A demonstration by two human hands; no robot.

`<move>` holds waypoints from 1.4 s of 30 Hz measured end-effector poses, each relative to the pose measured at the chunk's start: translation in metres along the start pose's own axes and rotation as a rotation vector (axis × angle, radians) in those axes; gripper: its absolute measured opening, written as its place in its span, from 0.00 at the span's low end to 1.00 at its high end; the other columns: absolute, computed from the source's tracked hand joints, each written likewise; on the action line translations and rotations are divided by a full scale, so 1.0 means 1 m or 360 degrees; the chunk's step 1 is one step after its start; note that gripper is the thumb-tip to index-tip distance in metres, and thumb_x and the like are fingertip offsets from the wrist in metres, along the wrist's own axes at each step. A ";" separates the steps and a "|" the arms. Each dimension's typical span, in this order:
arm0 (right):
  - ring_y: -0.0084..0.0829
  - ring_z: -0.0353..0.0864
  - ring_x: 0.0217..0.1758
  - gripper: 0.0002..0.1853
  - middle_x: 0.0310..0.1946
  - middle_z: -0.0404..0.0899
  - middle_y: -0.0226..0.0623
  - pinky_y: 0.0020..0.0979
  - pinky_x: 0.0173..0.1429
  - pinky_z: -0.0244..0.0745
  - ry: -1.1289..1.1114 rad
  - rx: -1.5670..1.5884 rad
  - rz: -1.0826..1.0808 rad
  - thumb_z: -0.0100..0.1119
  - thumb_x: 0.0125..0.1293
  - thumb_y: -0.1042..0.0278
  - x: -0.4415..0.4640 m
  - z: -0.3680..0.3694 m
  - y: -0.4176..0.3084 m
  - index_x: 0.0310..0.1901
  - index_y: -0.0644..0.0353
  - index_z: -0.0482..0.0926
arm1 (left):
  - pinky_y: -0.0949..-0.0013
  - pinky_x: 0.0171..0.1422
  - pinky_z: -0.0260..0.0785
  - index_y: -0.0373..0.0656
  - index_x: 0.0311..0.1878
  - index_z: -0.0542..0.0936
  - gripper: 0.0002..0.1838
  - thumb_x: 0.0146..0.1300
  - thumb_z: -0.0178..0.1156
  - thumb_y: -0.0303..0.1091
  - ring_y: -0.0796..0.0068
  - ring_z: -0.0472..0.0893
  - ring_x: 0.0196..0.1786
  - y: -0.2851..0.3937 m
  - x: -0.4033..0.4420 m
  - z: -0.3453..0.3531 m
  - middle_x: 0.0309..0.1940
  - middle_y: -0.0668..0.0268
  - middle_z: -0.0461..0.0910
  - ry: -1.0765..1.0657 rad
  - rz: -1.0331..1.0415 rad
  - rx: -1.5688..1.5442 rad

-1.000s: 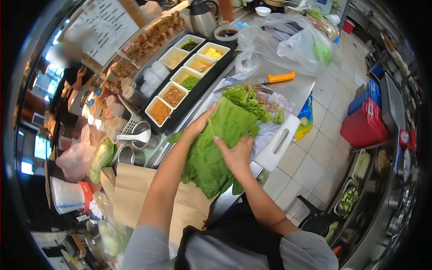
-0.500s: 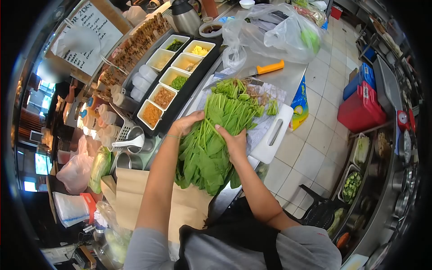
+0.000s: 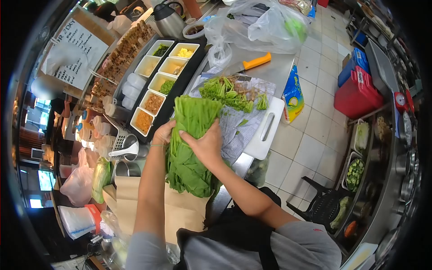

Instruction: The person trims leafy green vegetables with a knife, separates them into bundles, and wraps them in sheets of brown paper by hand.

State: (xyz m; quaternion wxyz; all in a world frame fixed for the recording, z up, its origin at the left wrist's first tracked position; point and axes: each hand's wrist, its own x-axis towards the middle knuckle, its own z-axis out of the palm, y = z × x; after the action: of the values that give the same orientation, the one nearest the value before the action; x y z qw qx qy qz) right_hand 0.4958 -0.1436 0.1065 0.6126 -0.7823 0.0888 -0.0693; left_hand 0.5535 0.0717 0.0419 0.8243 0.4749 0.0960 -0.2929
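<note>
A thick bunch of leafy greens [image 3: 191, 166] is held between my two hands, stems toward the far side and broad leaves toward me. My left hand [image 3: 163, 133] grips its left side, with the fingertips partly hidden. On the right side, my right hand [image 3: 207, 141] wraps round it, thumb across the front. Just beyond lie cut-off stem ends with roots [image 3: 225, 92] on printed paper [image 3: 252, 123]. The paper covers part of a white cutting board [image 3: 266, 139]. A knife with an orange handle [image 3: 257, 61] rests past the trimmings.
Left of the board runs a black rack with white tubs of toppings [image 3: 153, 102]. Brown paper [image 3: 135, 198] covers the near counter. A clear plastic bag [image 3: 252, 29] and a steel jug [image 3: 168, 20] stand farther back. On the floor side are a black stool [image 3: 320, 202] and a red box [image 3: 357, 94].
The bunch has moved left, away from the trimmings, and its stems now stand together in an even end. My right hand has shifted left with it, and both hands still hold on.
</note>
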 end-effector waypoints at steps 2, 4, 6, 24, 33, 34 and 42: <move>0.50 0.72 0.51 0.45 0.48 0.71 0.58 0.41 0.57 0.66 0.0027 -0.0139 -0.0001 0.73 0.42 0.54 0.004 -0.007 0.012 0.55 0.76 0.61 | 0.58 0.64 0.66 0.36 0.62 0.68 0.37 0.52 0.68 0.45 0.62 0.73 0.59 -0.003 0.011 0.005 0.58 0.56 0.73 0.0101 -0.0064 0.0173; 0.48 0.72 0.51 0.43 0.48 0.71 0.57 0.40 0.58 0.66 -0.0052 0.0190 0.0040 0.73 0.44 0.56 0.014 -0.008 0.036 0.55 0.75 0.62 | 0.60 0.62 0.67 0.35 0.62 0.68 0.34 0.56 0.64 0.44 0.64 0.72 0.59 0.001 0.017 0.036 0.57 0.56 0.73 0.0337 -0.0161 0.0498; 0.43 0.71 0.53 0.39 0.50 0.71 0.53 0.36 0.59 0.64 -0.0103 0.0457 0.0090 0.71 0.47 0.60 0.019 -0.015 0.040 0.56 0.72 0.61 | 0.60 0.62 0.67 0.35 0.62 0.67 0.34 0.56 0.64 0.44 0.65 0.72 0.59 0.008 0.019 0.060 0.57 0.56 0.73 0.0299 -0.0208 0.0502; 0.51 0.66 0.58 0.53 0.52 0.65 0.57 0.42 0.61 0.63 0.0075 0.0270 -0.1216 0.76 0.39 0.53 -0.025 -0.055 -0.198 0.61 0.74 0.54 | 0.59 0.54 0.75 0.37 0.56 0.72 0.29 0.59 0.61 0.50 0.63 0.80 0.49 0.151 -0.151 0.158 0.49 0.57 0.78 0.0277 0.1344 0.0433; 0.43 0.69 0.55 0.44 0.51 0.67 0.51 0.39 0.61 0.63 -0.0533 0.1193 -0.0846 0.73 0.46 0.59 -0.137 -0.047 -0.173 0.58 0.75 0.58 | 0.64 0.51 0.76 0.38 0.58 0.72 0.33 0.57 0.61 0.54 0.67 0.80 0.49 0.107 -0.266 0.185 0.51 0.56 0.77 0.0430 0.0543 0.0748; 0.39 0.70 0.55 0.39 0.52 0.68 0.49 0.36 0.60 0.63 -0.0610 0.1358 -0.0645 0.70 0.50 0.62 -0.158 -0.044 -0.159 0.58 0.74 0.60 | 0.63 0.54 0.74 0.38 0.60 0.70 0.35 0.57 0.61 0.55 0.66 0.79 0.50 0.077 -0.288 0.205 0.53 0.56 0.76 0.0515 0.0484 0.0924; 0.33 0.71 0.56 0.28 0.56 0.70 0.45 0.31 0.61 0.63 -0.0828 0.1389 0.0332 0.62 0.59 0.69 -0.253 -0.008 -0.037 0.58 0.71 0.63 | 0.63 0.54 0.74 0.38 0.59 0.70 0.40 0.52 0.64 0.59 0.68 0.79 0.49 -0.052 -0.311 0.133 0.52 0.56 0.76 0.0591 -0.0184 0.0688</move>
State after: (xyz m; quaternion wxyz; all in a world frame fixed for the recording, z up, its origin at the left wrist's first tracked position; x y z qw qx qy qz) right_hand 0.2496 -0.0861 0.1445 0.8873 -0.4323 -0.0262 0.1583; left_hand 0.2555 0.0623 0.2101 0.6542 0.6788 0.2074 -0.2610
